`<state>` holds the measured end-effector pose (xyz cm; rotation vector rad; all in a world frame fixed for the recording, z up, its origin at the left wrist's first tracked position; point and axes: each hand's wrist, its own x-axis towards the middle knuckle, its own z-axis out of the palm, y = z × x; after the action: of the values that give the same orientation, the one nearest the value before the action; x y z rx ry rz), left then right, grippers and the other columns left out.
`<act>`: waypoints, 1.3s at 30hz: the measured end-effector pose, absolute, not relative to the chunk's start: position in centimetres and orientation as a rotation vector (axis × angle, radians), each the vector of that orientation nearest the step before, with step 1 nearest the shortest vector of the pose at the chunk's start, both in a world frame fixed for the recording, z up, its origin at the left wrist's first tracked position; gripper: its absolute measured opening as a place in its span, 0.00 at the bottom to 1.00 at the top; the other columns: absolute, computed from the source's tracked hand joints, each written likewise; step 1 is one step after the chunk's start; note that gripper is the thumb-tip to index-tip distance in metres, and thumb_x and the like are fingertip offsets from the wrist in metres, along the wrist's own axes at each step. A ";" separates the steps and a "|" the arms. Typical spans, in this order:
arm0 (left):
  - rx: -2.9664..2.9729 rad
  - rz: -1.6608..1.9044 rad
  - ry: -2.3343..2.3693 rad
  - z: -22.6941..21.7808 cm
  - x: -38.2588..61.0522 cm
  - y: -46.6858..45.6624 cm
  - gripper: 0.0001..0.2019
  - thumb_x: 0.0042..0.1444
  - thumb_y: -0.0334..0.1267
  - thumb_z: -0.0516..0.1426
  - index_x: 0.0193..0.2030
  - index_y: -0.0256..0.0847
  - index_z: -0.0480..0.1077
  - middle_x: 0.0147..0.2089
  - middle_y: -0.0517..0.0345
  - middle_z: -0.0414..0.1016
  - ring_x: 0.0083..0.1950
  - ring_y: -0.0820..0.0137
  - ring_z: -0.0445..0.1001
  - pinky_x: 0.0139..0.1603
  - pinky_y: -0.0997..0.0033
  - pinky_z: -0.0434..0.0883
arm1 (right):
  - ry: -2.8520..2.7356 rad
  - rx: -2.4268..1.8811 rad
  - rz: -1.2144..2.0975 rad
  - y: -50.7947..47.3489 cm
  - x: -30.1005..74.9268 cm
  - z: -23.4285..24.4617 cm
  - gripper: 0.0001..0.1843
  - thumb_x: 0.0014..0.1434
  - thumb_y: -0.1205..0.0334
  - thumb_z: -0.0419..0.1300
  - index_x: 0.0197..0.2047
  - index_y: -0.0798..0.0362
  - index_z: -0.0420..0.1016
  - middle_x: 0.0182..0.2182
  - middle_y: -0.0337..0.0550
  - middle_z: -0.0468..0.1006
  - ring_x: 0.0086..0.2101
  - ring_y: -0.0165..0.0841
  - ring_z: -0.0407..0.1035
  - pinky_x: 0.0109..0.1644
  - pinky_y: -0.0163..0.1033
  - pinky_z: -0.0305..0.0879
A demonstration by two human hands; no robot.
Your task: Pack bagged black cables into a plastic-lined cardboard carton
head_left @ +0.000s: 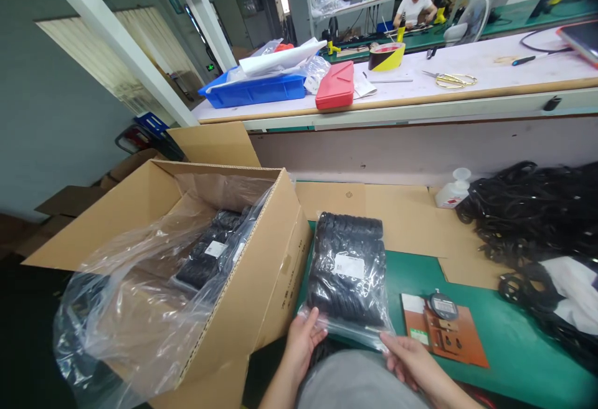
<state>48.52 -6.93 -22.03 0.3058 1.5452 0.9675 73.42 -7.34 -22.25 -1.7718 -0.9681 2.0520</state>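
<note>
A clear plastic bag [348, 297] packed with black, cord-like coils lies on the green work mat [402, 272] in front of me. A white label [349, 266] shows on its upper face. My left hand [303, 339] pinches the near left corner of the bag's flat end. At the near right corner, my right hand [410, 359] grips the same plastic edge between thumb and fingers. To the left, an open cardboard box [275, 272] with a clear liner [140, 309] contains similar black packs [210, 250] with white labels.
A dial gauge [443, 306] on an orange-brown base sits right of the bag. Black cables [527, 210] are heaped at far right, beside a white bottle [453, 190]. The shelf behind carries a blue tray [259, 90], red case [335, 85] and scissors [451, 79]. Another person [415, 10] sits beyond.
</note>
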 end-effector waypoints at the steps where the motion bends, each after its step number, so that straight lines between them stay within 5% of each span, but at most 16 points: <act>1: 0.353 0.916 1.588 -21.8 48.5 -7.6 0.23 0.48 0.58 0.67 0.33 0.38 0.71 0.31 0.50 0.80 0.30 0.68 0.79 0.30 0.72 0.76 | -0.992 -1.794 2.080 -7.6 73.9 -22.1 0.39 0.42 0.20 0.54 0.24 0.53 0.68 0.18 0.42 0.72 0.14 0.24 0.57 0.16 0.30 0.42; 4: 0.617 0.761 1.718 -19.8 48.4 -9.3 0.29 0.44 0.66 0.64 0.17 0.40 0.67 0.15 0.53 0.69 0.16 0.67 0.69 0.18 0.68 0.68 | -1.214 -1.839 2.014 -7.2 75.5 -20.9 0.37 0.44 0.21 0.55 0.18 0.52 0.64 0.14 0.44 0.70 0.13 0.28 0.58 0.15 0.33 0.46; 6: 0.874 0.740 1.780 -17.8 48.8 -8.9 0.28 0.46 0.64 0.63 0.14 0.41 0.66 0.14 0.54 0.66 0.19 0.65 0.69 0.24 0.64 0.70 | -1.529 -1.836 1.661 -5.3 76.0 -19.4 0.37 0.53 0.23 0.47 0.17 0.49 0.61 0.13 0.46 0.70 0.14 0.33 0.63 0.18 0.37 0.56; 9: 1.243 0.806 1.765 -15.3 50.8 -4.8 0.17 0.61 0.54 0.55 0.39 0.45 0.79 0.43 0.48 0.81 0.48 0.54 0.77 0.56 0.56 0.71 | -1.822 -1.707 1.148 0.1 74.5 -17.1 0.33 0.67 0.37 0.38 0.31 0.52 0.73 0.30 0.54 0.81 0.33 0.43 0.75 0.39 0.45 0.71; 11: 1.479 0.821 1.735 -14.8 52.6 -0.8 0.19 0.64 0.45 0.52 0.59 0.48 0.73 0.68 0.54 0.66 0.71 0.55 0.58 0.74 0.54 0.46 | -1.952 -1.580 0.943 4.5 72.3 -16.4 0.29 0.69 0.46 0.39 0.54 0.54 0.73 0.55 0.55 0.76 0.56 0.44 0.68 0.62 0.47 0.62; 13: 1.901 0.537 1.899 -15.2 53.9 2.9 0.27 0.66 0.41 0.46 0.72 0.42 0.55 0.77 0.52 0.46 0.77 0.53 0.41 0.74 0.42 0.33 | -2.081 -1.494 0.775 8.5 70.1 -16.7 0.31 0.69 0.49 0.40 0.66 0.57 0.62 0.69 0.50 0.58 0.69 0.43 0.47 0.72 0.50 0.42; 17: 2.020 0.357 1.910 -17.3 54.4 7.0 0.30 0.64 0.45 0.51 0.72 0.40 0.56 0.76 0.45 0.47 0.76 0.48 0.42 0.73 0.38 0.41 | -2.282 -1.472 0.598 13.2 67.9 -19.3 0.33 0.66 0.49 0.46 0.70 0.54 0.58 0.71 0.49 0.51 0.70 0.47 0.40 0.72 0.59 0.30; 27: 2.089 0.315 1.889 -18.0 54.6 5.6 0.34 0.64 0.50 0.49 0.73 0.35 0.52 0.77 0.39 0.41 0.77 0.49 0.38 0.74 0.39 0.41 | -2.458 -1.543 0.340 13.4 69.2 -21.0 0.32 0.68 0.49 0.42 0.71 0.51 0.56 0.71 0.47 0.52 0.70 0.44 0.42 0.72 0.56 0.37; 31: 2.104 0.277 1.928 -17.4 54.8 3.7 0.32 0.67 0.55 0.44 0.73 0.41 0.51 0.76 0.47 0.48 0.76 0.56 0.44 0.74 0.46 0.50 | -2.364 -1.537 0.282 8.8 68.3 -21.9 0.37 0.66 0.54 0.34 0.66 0.70 0.63 0.67 0.68 0.58 0.67 0.60 0.49 0.67 0.70 0.40; 39: 2.023 0.461 1.794 -18.7 53.7 4.0 0.28 0.70 0.45 0.40 0.74 0.39 0.47 0.78 0.47 0.40 0.78 0.58 0.34 0.75 0.45 0.40 | -2.416 -1.475 0.300 4.8 67.6 -26.4 0.40 0.63 0.48 0.35 0.69 0.65 0.58 0.67 0.62 0.59 0.69 0.53 0.44 0.69 0.65 0.44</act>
<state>53.68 4.03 -18.70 2.0228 1.7940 0.4612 67.59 4.83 -26.35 -1.4751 -2.4158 0.2998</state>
